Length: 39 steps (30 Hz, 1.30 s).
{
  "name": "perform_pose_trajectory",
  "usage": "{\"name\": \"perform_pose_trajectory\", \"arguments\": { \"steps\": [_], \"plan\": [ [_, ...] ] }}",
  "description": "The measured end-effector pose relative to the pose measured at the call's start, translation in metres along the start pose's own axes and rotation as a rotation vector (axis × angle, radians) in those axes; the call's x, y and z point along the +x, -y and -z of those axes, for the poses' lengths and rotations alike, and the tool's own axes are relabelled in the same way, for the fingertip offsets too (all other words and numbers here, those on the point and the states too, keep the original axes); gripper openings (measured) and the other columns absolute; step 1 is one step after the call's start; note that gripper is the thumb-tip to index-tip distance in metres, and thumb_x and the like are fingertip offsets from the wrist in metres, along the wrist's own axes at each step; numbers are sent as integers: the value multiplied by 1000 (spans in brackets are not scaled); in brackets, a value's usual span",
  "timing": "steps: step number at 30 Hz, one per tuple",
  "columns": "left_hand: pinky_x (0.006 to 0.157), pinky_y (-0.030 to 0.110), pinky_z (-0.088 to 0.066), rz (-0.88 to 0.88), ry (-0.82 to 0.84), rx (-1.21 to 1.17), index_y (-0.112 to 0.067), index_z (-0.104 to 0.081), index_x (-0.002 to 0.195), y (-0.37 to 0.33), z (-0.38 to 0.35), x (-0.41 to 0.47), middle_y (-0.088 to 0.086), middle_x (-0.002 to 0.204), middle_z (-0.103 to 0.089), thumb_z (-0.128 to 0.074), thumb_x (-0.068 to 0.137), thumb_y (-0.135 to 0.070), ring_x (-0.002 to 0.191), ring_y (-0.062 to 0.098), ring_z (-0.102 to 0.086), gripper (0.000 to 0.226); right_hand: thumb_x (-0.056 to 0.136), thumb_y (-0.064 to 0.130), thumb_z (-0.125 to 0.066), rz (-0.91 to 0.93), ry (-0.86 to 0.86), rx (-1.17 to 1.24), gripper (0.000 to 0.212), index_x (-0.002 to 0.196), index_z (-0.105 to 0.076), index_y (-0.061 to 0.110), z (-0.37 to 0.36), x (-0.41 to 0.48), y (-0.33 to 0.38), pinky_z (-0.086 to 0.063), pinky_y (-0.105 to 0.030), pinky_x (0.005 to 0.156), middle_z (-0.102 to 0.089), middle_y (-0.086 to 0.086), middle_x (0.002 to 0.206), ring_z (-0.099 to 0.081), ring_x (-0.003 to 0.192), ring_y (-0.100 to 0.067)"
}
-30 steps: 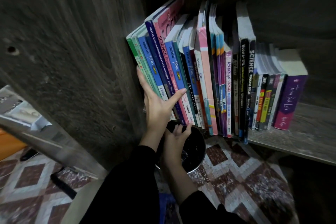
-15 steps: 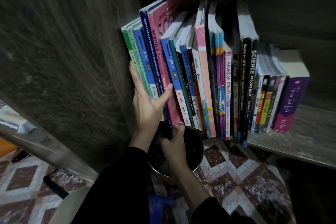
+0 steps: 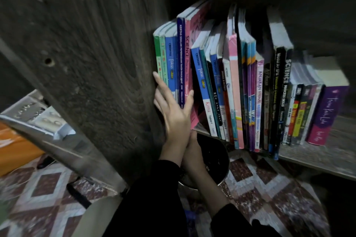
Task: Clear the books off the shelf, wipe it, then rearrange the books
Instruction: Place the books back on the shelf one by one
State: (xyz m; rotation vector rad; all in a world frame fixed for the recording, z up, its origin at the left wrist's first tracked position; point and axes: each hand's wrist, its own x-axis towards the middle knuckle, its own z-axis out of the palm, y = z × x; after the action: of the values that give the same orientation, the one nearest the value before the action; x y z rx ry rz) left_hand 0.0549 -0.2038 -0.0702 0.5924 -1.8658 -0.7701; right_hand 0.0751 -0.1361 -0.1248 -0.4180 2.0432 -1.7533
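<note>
At the left end of the shelf, the left hand pinches the outermost books, with fingers flat on the green cover and the thumb wedged past the pink Science spine. The right hand sits beneath them, mostly hidden, its grip unclear. The bundle is best drawn out squarely with its bottom edge supported, so the leaning row beside it doesn't topple.

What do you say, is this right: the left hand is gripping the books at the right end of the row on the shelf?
Not quite: the head view shows the left hand gripping the books at the left end of the row on the shelf, against the side panel. The purple book at the right end is untouched.
</note>
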Motion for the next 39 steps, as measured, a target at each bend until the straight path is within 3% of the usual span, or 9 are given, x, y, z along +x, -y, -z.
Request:
{"name": "perform_pose_trajectory", "arguments": {
  "steps": [8, 12, 16, 20, 24, 29, 32, 36, 39],
  "plan": [
    [118, 52, -15, -128, -21, 260, -11, 3, 153, -2, -21, -20, 14, 159, -3, -27, 103, -39, 146, 28, 9, 65, 90, 3, -65, 42, -21, -177, 23, 108, -54, 12, -1, 8, -30, -33, -6, 81, -51, 16, 90, -51, 83, 16],
    [116, 53, -17, -184, 8, 357, -17, 18, 149, 20, -16, -17, 17, 158, -3, -18, 103, -45, 145, 33, 6, 65, 89, 57, -51, 140, -146, -307, 58, 132, -49, 17, -12, 7, -43, -40, -45, 105, -52, -6, 135, -50, 123, -19],
    [115, 53, -20, -201, -39, 419, -13, 19, 148, 24, -19, -12, 19, 155, -6, -28, 102, -39, 143, 41, -7, 71, 94, 26, -59, 98, -59, -287, 61, 147, -31, 14, -10, 6, -27, -24, -18, 103, -36, -5, 143, -38, 131, -24],
    [115, 50, -20, -169, -65, 400, -11, 1, 153, 11, -11, -17, 22, 154, -17, -47, 99, -33, 142, 40, -18, 76, 78, 23, -58, 249, 0, -248, 65, 140, -46, 14, 15, 0, -18, -37, -25, 101, -46, -8, 130, -48, 120, -20],
    [102, 37, -34, -274, -111, 131, -11, -34, 140, -14, 0, -31, 12, 131, -39, -56, 94, -30, 118, 29, -43, 54, 77, 13, -43, 326, -499, -93, 25, 94, -59, 21, 44, -19, -18, -41, -20, 77, -58, 0, 93, -54, 85, -11],
    [117, 24, -19, 74, 331, -319, -36, 10, 150, -48, -13, -44, -9, 160, -4, -62, 83, -57, 147, 6, -9, 101, 75, -10, -60, -34, -1001, 316, 53, 119, -41, 13, 90, -23, -31, -41, -41, 95, -40, -21, 121, -46, 112, -37],
    [106, 4, -1, 105, 374, -311, -41, 25, 142, -59, -23, -47, -22, 151, 18, -73, 72, -54, 135, -17, 15, 122, 72, -5, -71, -99, -930, 119, 93, 149, -20, 9, 115, -17, -31, -23, -47, 113, -19, -23, 150, -19, 139, -37],
    [109, 35, -18, 217, 407, -198, -46, 29, 136, -77, -30, -49, 5, 159, 16, -80, 62, -56, 147, 18, -2, 132, 73, 10, -72, -61, -738, -155, 85, 147, -31, 19, 132, -16, -33, -28, -50, 107, -32, -10, 151, -18, 134, -27],
    [109, 24, -10, 246, 364, -265, -39, 28, 141, -75, -31, -47, -5, 157, 11, -85, 59, -50, 145, 6, 0, 140, 72, 13, -80, -30, -660, -363, 84, 143, -37, 12, 150, -15, -28, -29, -48, 107, -44, -15, 141, -28, 129, -29]
  ]
}}
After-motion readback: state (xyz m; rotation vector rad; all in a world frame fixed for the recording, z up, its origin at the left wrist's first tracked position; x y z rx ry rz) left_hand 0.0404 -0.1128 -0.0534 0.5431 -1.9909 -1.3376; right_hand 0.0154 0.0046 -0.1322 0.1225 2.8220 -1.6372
